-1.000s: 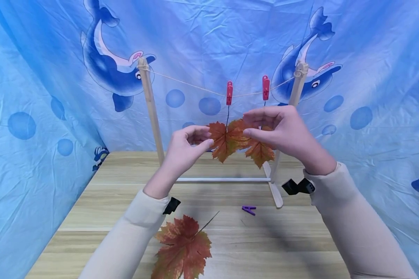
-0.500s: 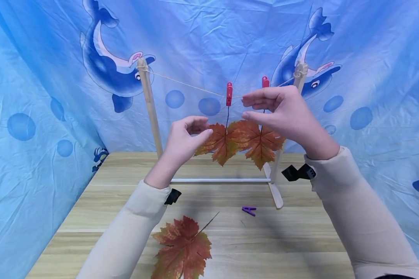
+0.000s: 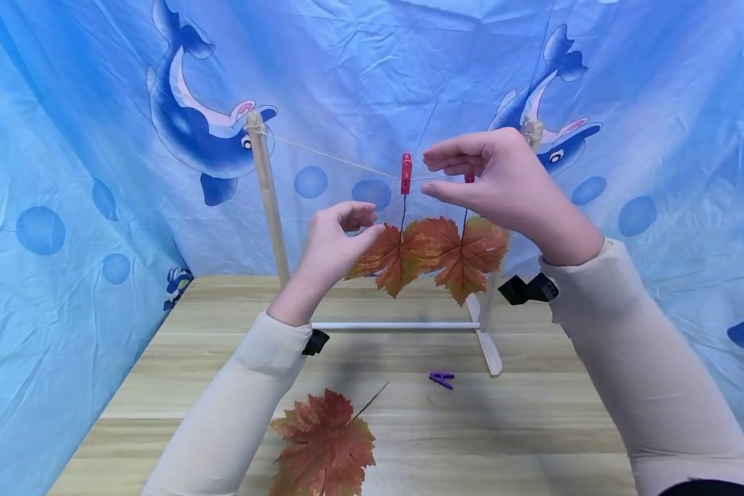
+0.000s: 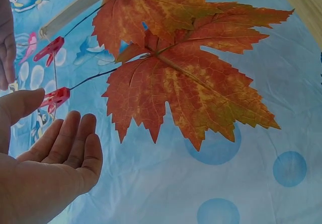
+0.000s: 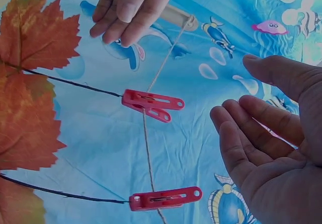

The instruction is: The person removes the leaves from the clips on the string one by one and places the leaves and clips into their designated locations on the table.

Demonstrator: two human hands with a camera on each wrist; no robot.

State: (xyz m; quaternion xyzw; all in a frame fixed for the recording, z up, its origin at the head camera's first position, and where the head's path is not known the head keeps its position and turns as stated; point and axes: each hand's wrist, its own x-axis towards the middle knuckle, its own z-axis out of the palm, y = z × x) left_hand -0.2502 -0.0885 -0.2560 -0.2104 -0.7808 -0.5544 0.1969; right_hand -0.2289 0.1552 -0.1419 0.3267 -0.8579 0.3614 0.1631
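Two orange-red maple leaves, a left one (image 3: 393, 258) and a right one (image 3: 461, 258), hang side by side by dark stems. Each stem is held by a red clothespin on a string; the left clothespin (image 3: 406, 173) is in full view, the right clothespin (image 5: 166, 199) is mostly behind my right hand in the head view. My left hand (image 3: 341, 241) is beside the left leaf, fingers loosely bent, gripping nothing. My right hand (image 3: 499, 176) is raised in front of the right clothespin, thumb apart from the fingers, with nothing between them.
The string (image 3: 335, 157) runs between two wooden posts, left post (image 3: 266, 196) and right post (image 3: 533, 134). A white crossbar (image 3: 397, 326) joins them low down. On the wooden table lie a purple clothespin (image 3: 441, 379) and another maple leaf (image 3: 328, 441).
My right hand has risen from the right leaf to the height of the clothespins, uncovering that leaf. My left hand has moved up a little. The leaves still hang from the string.
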